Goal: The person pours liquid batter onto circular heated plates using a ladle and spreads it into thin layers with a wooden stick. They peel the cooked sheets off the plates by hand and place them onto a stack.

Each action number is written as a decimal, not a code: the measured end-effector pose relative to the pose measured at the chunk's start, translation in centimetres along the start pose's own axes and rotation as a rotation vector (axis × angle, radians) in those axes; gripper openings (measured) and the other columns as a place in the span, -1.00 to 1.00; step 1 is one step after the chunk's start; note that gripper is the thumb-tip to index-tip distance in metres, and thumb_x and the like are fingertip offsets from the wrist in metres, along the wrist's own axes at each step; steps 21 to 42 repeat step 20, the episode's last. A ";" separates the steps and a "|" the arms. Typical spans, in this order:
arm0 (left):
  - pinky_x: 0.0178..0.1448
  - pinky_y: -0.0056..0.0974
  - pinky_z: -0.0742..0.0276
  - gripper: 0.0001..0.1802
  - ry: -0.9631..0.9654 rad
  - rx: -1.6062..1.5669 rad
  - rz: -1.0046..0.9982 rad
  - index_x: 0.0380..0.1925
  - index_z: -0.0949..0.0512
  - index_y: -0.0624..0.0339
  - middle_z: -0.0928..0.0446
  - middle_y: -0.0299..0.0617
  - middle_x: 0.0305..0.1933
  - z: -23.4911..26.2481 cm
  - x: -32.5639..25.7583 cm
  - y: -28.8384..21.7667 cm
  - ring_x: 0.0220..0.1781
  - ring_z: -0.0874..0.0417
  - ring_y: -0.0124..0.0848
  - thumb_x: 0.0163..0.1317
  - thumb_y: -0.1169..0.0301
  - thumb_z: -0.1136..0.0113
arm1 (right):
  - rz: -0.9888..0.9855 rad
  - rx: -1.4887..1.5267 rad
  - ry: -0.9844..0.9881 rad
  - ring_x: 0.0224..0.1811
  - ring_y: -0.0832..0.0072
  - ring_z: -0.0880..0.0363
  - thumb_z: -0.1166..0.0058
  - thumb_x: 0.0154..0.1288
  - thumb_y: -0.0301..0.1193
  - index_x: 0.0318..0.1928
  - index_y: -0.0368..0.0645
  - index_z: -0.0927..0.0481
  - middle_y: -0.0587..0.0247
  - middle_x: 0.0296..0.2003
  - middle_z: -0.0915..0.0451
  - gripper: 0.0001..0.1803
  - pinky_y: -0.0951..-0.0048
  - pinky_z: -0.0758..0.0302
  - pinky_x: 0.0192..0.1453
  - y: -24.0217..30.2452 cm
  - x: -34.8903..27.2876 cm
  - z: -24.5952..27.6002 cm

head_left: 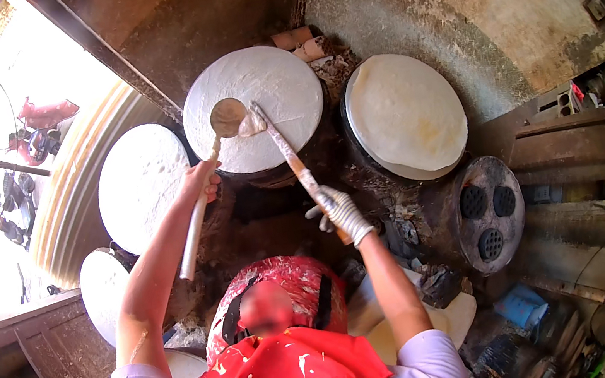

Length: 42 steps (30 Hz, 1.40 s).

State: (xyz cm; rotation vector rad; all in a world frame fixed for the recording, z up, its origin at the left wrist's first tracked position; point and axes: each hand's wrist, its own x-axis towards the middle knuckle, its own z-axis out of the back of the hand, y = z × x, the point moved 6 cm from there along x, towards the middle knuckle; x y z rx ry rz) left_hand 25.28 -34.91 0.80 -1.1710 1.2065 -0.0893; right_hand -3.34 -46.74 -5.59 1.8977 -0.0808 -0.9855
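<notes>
My left hand (201,181) grips the long pale handle of a ladle (227,116), whose bowl rests over a round cloth-covered steamer top (279,83). A small pool of batter (252,124) lies beside the ladle bowl. My right hand (343,213), in a white glove, holds a long flat wooden stick (290,156) with its tip at the batter. Both arms reach forward from the lower edge.
A thin pale sheet covers a second round steamer (405,115) to the right. Two more white round tops (141,183) (104,289) stand at the left. A metal lid with holes (487,212) leans at right. A red-and-white container (294,288) sits below my hands.
</notes>
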 end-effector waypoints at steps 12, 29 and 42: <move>-0.65 -0.51 -0.19 -0.76 0.621 -1.317 0.180 -0.27 -0.30 0.31 -0.26 -0.36 -0.61 -4.0 -2.7 -3.3 -0.75 -0.25 -0.61 0.34 0.31 0.17 | 0.663 -0.937 -0.482 -0.39 0.37 -0.56 0.00 0.29 -0.40 0.24 -0.11 -0.29 0.29 -0.19 -0.58 -0.50 0.50 -0.53 -0.37 -5.3 -3.9 -15.3; -0.68 -0.47 -0.23 -0.65 0.065 -0.645 -0.017 -0.12 -0.30 0.30 -0.27 -0.27 -0.58 3.7 4.6 0.8 -0.72 -0.25 -0.54 0.23 0.26 0.03 | 0.546 -0.785 -0.696 0.19 0.14 -0.36 0.12 0.34 -0.37 0.28 -0.15 -0.18 0.01 0.19 -0.33 -0.48 0.31 -0.37 0.19 -2.6 -0.2 -11.3; -0.68 -0.47 -0.23 -0.65 0.065 -0.645 -0.017 -0.12 -0.30 0.30 -0.27 -0.27 -0.58 3.7 4.6 0.8 -0.72 -0.25 -0.54 0.23 0.26 0.03 | 0.546 -0.785 -0.696 0.19 0.14 -0.36 0.12 0.34 -0.37 0.28 -0.15 -0.18 0.01 0.19 -0.33 -0.48 0.31 -0.37 0.19 -2.6 -0.2 -11.3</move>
